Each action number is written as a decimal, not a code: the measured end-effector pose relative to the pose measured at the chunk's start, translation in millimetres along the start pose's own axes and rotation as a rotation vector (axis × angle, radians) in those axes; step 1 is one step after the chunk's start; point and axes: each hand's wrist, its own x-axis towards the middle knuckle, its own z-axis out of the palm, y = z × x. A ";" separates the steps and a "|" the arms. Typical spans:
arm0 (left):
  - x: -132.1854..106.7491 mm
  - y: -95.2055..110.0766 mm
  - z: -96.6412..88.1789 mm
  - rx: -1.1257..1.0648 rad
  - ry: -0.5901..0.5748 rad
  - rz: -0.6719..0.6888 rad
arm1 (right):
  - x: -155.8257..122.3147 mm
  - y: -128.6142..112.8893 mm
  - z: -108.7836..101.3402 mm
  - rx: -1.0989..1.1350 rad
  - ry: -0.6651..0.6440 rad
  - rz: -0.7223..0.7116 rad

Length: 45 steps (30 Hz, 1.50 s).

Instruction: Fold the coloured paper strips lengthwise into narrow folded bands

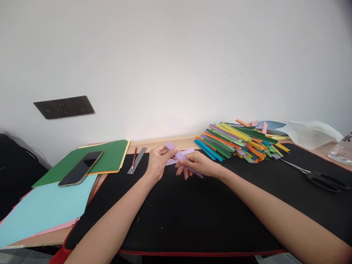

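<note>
Bare forearms [110, 220] reach across black mat [198, 220]. Left hand [158, 160] and right hand [200, 164] both pinch a lilac paper strip [180, 155] over mat's far side, near multicoloured strip pile [239, 143].

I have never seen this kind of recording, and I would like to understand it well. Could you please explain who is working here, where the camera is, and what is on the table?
There is no machine: these are a person's two bare hands. The only picture comes from a camera worn on that person's head, looking forward and down.

The left hand and right hand hold a purple paper strip between their fingers, above a black mat. To the left are a pencil, a ruler and coloured sheets, with a phone resting on them. To the right are a pile of colourful strips and scissors.
</note>
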 end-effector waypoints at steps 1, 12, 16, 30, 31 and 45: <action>-0.2 0.6 0.4 0.008 0.006 -0.001 | 0.0 0.4 -0.3 0.003 -0.006 0.002; -3.1 0.5 2.8 0.085 0.012 0.043 | -1.3 -8.5 1.2 -0.043 0.050 -0.051; -4.1 -0.2 3.2 0.091 0.009 0.047 | -1.2 -9.5 2.3 -0.020 0.066 -0.051; -3.9 0.0 3.1 0.116 0.029 0.035 | -1.4 -7.2 2.3 0.012 0.049 -0.024; -4.0 0.1 3.3 0.114 0.030 0.033 | -1.2 -6.5 2.2 0.011 0.049 -0.025; -4.7 0.5 3.8 0.107 0.035 0.022 | -1.1 -6.2 2.1 0.002 0.059 -0.040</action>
